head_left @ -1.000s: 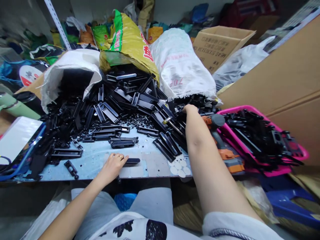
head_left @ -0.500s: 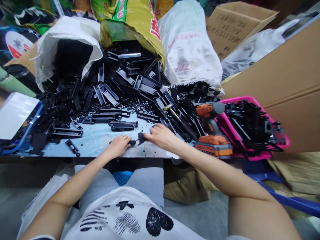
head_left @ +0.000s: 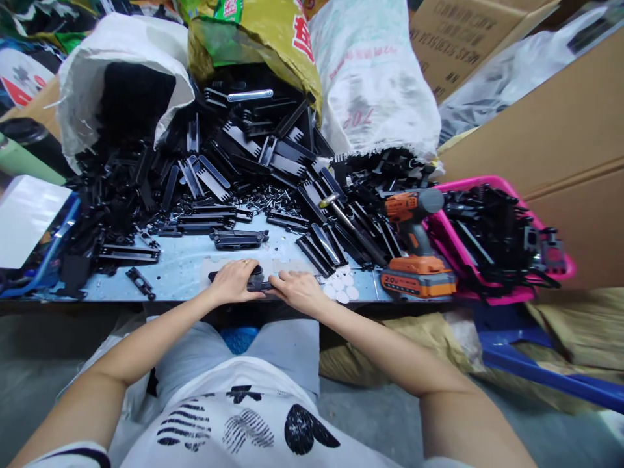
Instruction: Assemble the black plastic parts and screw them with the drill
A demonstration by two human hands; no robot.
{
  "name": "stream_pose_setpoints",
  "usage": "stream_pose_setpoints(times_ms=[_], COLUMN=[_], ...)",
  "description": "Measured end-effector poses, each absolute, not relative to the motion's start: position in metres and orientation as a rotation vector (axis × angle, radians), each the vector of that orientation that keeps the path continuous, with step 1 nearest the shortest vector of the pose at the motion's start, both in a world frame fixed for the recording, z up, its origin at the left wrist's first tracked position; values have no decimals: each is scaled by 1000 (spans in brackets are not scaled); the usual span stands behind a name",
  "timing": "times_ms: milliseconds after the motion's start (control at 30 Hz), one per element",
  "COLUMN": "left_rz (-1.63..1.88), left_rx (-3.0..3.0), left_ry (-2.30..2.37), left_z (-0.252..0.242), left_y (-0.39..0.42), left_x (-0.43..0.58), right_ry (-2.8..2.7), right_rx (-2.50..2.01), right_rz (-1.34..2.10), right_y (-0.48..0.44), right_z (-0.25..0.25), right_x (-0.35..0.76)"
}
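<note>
At the front edge of the table, my left hand (head_left: pixel 236 281) is closed round a black plastic part (head_left: pixel 256 278), pressing it down on a pale flat plate (head_left: pixel 281 266). My right hand (head_left: pixel 298 290) pinches the right end of the same part, beside the left. The fingers hide much of it. Just beyond them a black assembled bracket (head_left: pixel 238 239) lies on the blue table top (head_left: pixel 178 260). Several white round discs (head_left: pixel 341 286) are spread to the right of my right hand.
An orange cordless drill (head_left: pixel 414 240) stands at the right, beside a pink basket (head_left: pixel 568 270) of black parts. A hammer (head_left: pixel 348 221) lies among loose black bars. White sacks (head_left: pixel 375 84) and a yellow bag (head_left: pixel 263 39) stand behind; a blue tray (head_left: pixel 58 244) is at the left.
My right hand has come down and left towards my left hand, and the black parts are now together between them. The white discs and some bars it covered now show.
</note>
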State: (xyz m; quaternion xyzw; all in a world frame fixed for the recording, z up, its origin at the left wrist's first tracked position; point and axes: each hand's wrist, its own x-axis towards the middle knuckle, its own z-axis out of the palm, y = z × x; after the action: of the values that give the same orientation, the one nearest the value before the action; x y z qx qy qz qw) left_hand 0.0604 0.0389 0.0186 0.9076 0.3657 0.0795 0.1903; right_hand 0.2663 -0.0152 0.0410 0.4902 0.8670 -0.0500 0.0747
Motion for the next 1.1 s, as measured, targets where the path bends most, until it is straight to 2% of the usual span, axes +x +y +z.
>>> stream_pose_setpoints(times_ms=[167, 300, 433, 533, 667, 800, 900, 1033, 1100], left_rz=[349, 249, 335, 299, 141, 203, 450, 1208, 1387], left_rx=[2552, 2538, 2603, 2547, 2481, 2524, 2526, 2171, 1886], left_ry=[1016, 960, 970, 1368, 1510, 1499, 1474, 1329, 1316], left_z=[14, 17, 28, 32, 25, 24, 35, 36, 24], left_y=[33, 38, 89, 151, 204, 201, 178, 120, 85], left_x=[52, 58, 93, 128, 161, 163, 136, 67, 34], right_ry=[2658, 2706, 2761, 2813, 2755, 2577, 2547, 2560, 2593], right_rx=[1453, 1407, 1460, 1531, 1891, 2137, 1945, 1850, 1946], right_rz=[-115, -201, -234, -193, -74, 38, -21, -86, -83], right_y=[-11, -1, 4, 12, 63, 148, 194, 208, 200], right_z=[55, 42, 21, 19, 30, 35, 32, 29, 28], right_x=[261, 274, 287, 291, 297, 299, 292, 288, 290])
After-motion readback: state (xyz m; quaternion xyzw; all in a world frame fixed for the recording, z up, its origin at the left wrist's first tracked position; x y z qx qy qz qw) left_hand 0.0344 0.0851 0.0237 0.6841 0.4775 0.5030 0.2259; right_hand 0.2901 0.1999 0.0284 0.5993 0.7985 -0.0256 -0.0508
